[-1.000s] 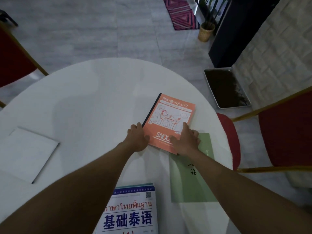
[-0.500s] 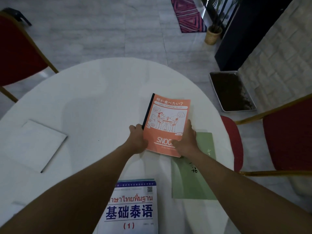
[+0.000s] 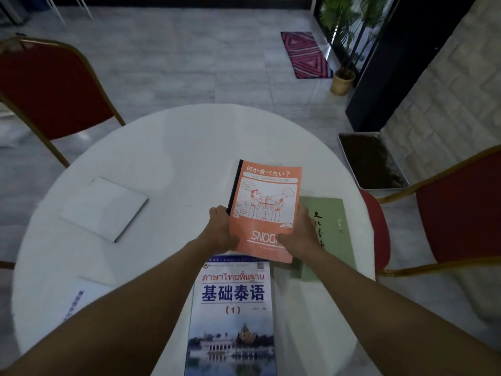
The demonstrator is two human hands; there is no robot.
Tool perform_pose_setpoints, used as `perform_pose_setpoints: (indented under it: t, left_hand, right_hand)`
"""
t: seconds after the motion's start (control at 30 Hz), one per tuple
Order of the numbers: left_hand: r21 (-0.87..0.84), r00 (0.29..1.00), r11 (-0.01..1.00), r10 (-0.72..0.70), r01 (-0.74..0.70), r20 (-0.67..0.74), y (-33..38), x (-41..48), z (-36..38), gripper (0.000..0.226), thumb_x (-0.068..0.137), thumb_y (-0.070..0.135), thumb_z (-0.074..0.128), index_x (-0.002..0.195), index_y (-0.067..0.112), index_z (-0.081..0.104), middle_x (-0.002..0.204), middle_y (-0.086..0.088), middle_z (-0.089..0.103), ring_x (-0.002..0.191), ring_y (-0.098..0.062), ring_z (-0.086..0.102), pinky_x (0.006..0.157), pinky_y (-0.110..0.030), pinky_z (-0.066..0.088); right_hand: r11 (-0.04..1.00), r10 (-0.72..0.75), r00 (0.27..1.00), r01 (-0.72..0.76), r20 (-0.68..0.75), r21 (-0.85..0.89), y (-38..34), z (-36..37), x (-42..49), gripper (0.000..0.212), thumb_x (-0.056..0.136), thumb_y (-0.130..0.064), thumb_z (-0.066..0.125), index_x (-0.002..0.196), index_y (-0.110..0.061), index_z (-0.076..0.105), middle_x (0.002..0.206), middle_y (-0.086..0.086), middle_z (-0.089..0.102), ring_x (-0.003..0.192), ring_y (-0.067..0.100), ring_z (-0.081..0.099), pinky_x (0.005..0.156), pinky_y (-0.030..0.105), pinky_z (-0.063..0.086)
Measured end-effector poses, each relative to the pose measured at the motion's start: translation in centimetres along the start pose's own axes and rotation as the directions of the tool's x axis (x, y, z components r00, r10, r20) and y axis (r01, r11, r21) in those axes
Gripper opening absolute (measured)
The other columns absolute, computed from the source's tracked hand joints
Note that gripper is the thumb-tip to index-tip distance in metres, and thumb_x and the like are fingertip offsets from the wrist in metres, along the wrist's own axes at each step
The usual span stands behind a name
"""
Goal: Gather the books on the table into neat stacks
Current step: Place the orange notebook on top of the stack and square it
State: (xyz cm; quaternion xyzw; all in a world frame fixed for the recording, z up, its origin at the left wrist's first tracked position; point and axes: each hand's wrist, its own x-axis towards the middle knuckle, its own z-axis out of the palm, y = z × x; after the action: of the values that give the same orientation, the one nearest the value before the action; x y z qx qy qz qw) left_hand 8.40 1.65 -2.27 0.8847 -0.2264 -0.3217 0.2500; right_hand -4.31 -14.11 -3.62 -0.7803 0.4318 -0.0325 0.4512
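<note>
**Orange book held in both hands over the round white desk**

The desk [image 3: 168, 164] is round and white, standing on a pale grey tiled floor [image 3: 189, 63]. Red chairs with gold frames flank the desk: one [image 3: 51, 88] beyond its far-left edge, another [image 3: 458, 210] at its right. Past the desk's far-right side lie a striped pink rug [image 3: 305, 54], a potted plant [image 3: 343, 81] and a dark tray [image 3: 372, 161].

I hold the orange book [image 3: 264, 210] at the desk's right-centre. My left hand [image 3: 221, 232] clamps its spine edge with curled fingers; my right hand [image 3: 298, 234] grips its lower right corner, thumb on the cover. A green book [image 3: 332, 226] lies at the desk's right edge, partly under my right hand. A Thai-language textbook [image 3: 233, 316] lies at the desk's near edge, a white book [image 3: 105, 207] on its left side.
</note>
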Motion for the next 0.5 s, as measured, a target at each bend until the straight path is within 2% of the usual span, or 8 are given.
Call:
perform_pose_setpoints:
  t: [0.07,0.13,0.27,0.33,0.4,0.5]
  left_hand:
    - [0.049,0.999,0.998,-0.040,0.040,-0.008,-1.4,-2.1,0.3,0.067,0.069,0.006,0.079,0.123,0.009,0.041,0.134,-0.011,0.037,0.126,-0.029,0.046,0.099,-0.044,0.053]
    - [0.058,0.998,0.997,-0.057,0.057,-0.003,-2.8,-4.2,0.8,0.071,0.068,0.004,0.078,0.126,0.009,0.038,0.134,-0.010,0.033,0.127,-0.027,0.044,0.098,-0.039,0.053]
    - [0.101,0.996,0.992,-0.077,0.072,0.047,-5.4,-8.1,2.2,0.078,0.072,0.005,0.074,0.135,0.009,0.029,0.136,-0.011,0.029,0.133,-0.027,0.032,0.105,-0.040,0.043]
    - [0.125,0.992,0.988,-0.098,0.088,0.081,-6.8,-10.1,3.1,0.080,0.072,0.006,0.072,0.138,0.008,0.027,0.137,-0.013,0.031,0.133,-0.028,0.034,0.107,-0.041,0.041]
    - [0.144,0.987,0.983,-0.126,0.111,0.099,-8.2,-11.9,4.1,0.083,0.071,0.008,0.071,0.140,0.008,0.025,0.136,-0.013,0.033,0.131,-0.030,0.038,0.107,-0.041,0.043]
    - [0.197,0.976,0.967,-0.188,0.163,0.114,-10.0,-14.3,5.6,0.087,0.073,0.017,0.072,0.143,0.011,0.021,0.137,-0.012,0.035,0.130,-0.029,0.039,0.107,-0.043,0.043]
  right_hand:
    - [1.000,-0.010,1.000,0.010,0.023,0.008,0.5,0.8,-2.3,0.091,0.073,0.008,0.078,0.147,-0.017,0.031,0.132,0.008,0.053,0.130,0.030,0.050,0.102,0.045,0.054]
    - [1.000,-0.019,0.999,0.019,0.032,-0.007,1.0,1.7,-4.5,0.091,0.073,0.007,0.077,0.147,-0.016,0.030,0.132,0.009,0.052,0.129,0.030,0.049,0.102,0.044,0.054]
    - [0.999,-0.002,0.998,0.004,0.063,-0.036,2.6,3.7,-8.8,0.092,0.073,0.007,0.078,0.147,-0.018,0.029,0.128,0.005,0.050,0.127,0.029,0.050,0.097,0.037,0.056]
    - [0.999,0.000,0.996,0.004,0.085,-0.047,3.6,4.6,-10.9,0.092,0.072,0.008,0.078,0.146,-0.017,0.031,0.125,0.003,0.049,0.127,0.028,0.050,0.097,0.039,0.057]
    - [0.999,0.017,0.993,-0.011,0.117,-0.050,4.7,5.4,-12.7,0.092,0.071,0.008,0.078,0.146,-0.017,0.032,0.131,0.007,0.052,0.127,0.028,0.051,0.097,0.044,0.057]
    - [0.996,0.055,0.988,-0.046,0.142,-0.070,6.2,6.4,-15.1,0.089,0.069,0.005,0.078,0.145,-0.016,0.034,0.129,0.010,0.056,0.123,0.029,0.054,0.094,0.043,0.059]
